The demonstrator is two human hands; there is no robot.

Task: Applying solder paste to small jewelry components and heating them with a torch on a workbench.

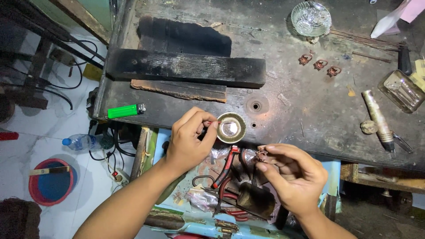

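Observation:
My left hand (189, 141) pinches a thin stick or brush whose tip dips into a small round brass dish (230, 127) at the front edge of the dark workbench (301, 110). Just below the bench edge, my right hand (294, 175) holds a small coppery ring-like ornament (261, 153) between thumb and fingers. Three similar small copper pieces (319, 64) lie in a row farther back on the bench.
A charred wooden block (186, 67) and a green lighter (126, 110) lie at the left. A glass bowl (311, 18), a glass ashtray (402, 90) and a metal tool handle (377, 119) are at the right. Red-handled pliers (226, 166) and clutter fill the open drawer below.

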